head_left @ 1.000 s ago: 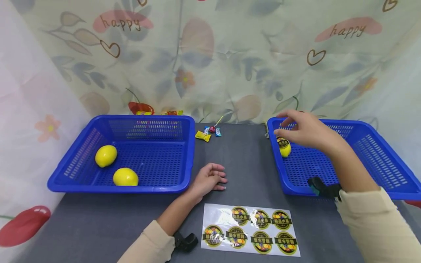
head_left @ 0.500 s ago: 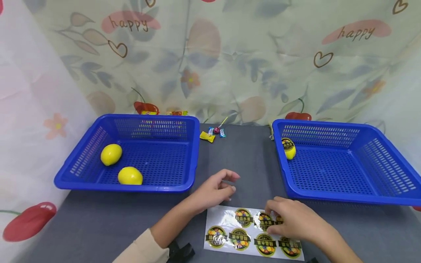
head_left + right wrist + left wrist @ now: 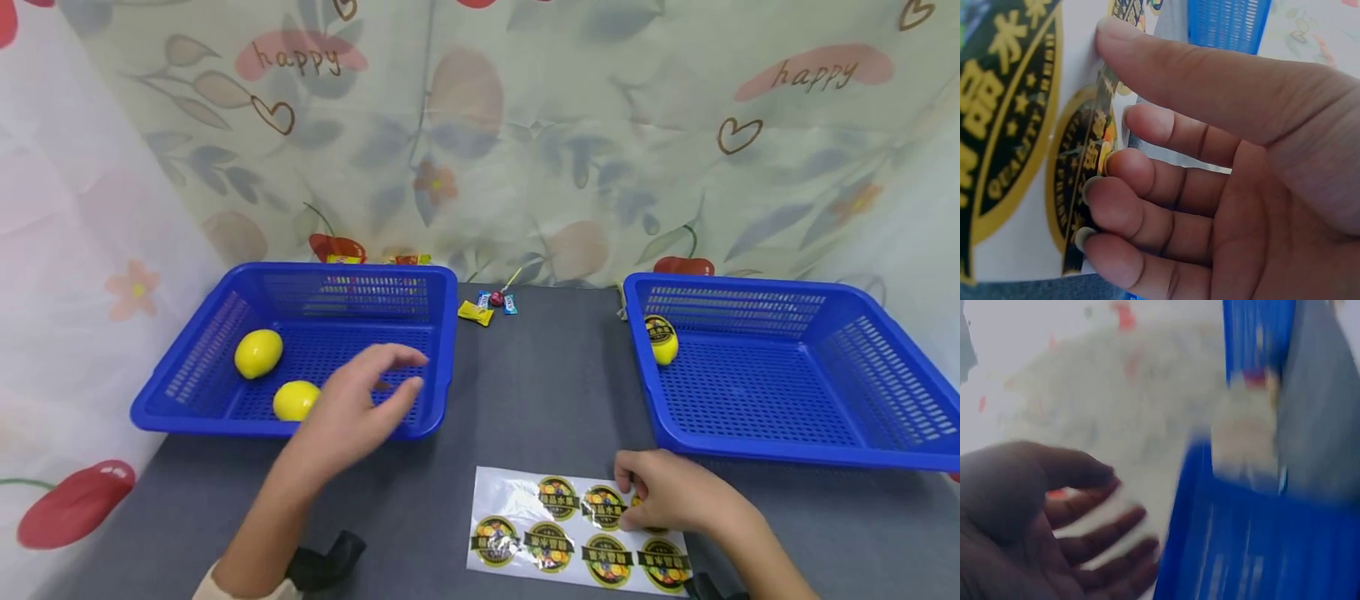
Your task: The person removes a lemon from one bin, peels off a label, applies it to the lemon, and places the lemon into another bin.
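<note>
We see the left hand (image 3: 360, 408) above the near right part of a blue perforated plastic basket (image 3: 322, 337), its thumb and forefinger apart in the head view, holding nothing. Inside that basket lie two yellow oval lemons (image 3: 258, 353), the nearer one partly hidden behind our hand. Our right hand (image 3: 678, 492) is at the upper right corner of a glossy white rectangular sheet (image 3: 506, 492) of round black-and-gold stickers (image 3: 548, 547), thumb and bent fingers parted, fingertips at the sheet. The sheet lies flat on the grey bench (image 3: 540, 400), just in front of us. To the right we have a second blue plastic basket (image 3: 750, 392), with a stickered yellow lemon (image 3: 663, 348) by its left wall; small wrapped sweets (image 3: 476, 313) lie between the baskets
</note>
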Demonstrator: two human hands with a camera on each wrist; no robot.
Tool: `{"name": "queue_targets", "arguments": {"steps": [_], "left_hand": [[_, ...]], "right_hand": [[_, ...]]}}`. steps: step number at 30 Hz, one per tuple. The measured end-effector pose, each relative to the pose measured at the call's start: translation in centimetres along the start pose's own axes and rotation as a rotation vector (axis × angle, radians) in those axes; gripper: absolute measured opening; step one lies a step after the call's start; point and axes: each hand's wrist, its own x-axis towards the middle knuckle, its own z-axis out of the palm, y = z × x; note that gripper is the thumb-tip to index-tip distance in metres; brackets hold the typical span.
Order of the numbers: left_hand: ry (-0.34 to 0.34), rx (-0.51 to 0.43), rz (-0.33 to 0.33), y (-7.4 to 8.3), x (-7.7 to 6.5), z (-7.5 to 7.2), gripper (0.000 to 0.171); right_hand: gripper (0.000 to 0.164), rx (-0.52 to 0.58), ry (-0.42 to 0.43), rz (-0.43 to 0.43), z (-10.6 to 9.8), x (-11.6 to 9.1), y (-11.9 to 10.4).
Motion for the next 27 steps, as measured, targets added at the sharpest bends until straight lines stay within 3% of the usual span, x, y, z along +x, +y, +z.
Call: {"name": "queue_targets", "arguments": {"steps": [2,5,9,11,15,21,27], "left_hand": [[0.023,0.153,-0.097,-1.8,0.0,-1.8,0.033],[-0.027,0.291,-0.255,-4.9,0.2,-4.2,0.048],[-0.209,0.351,-0.455,-8.4,0.5,-6.6,0.071],[-0.311,0.352,-0.514,-9.6,0.7,-7.1,0.079],[-0.423,0.329,-0.524,-10.5,1.0,-7.2,0.082],[-0.395,0.338,-0.475,-10.5,1.3,-6.7,0.084],[-0.429,0.355,-0.504,-10.3,1.6,-6.6,0.082]], "right_hand": [[0.037,0.015,-0.009,0.006,0.0,0.0,0.0],[0.037,0.027,-0.014,0.01,0.0,0.0,0.0],[0.037,0.033,-0.025,0.023,-0.1,0.2,0.1],[0.037,0.033,-0.032,0.029,-0.1,0.2,0.1],[0.036,0.037,-0.048,0.03,-0.3,0.2,0.1],[0.036,0.026,-0.049,0.007,-0.3,0.3,0.0],[0.036,0.019,-0.046,0.009,-0.2,0.3,0.0]]}}
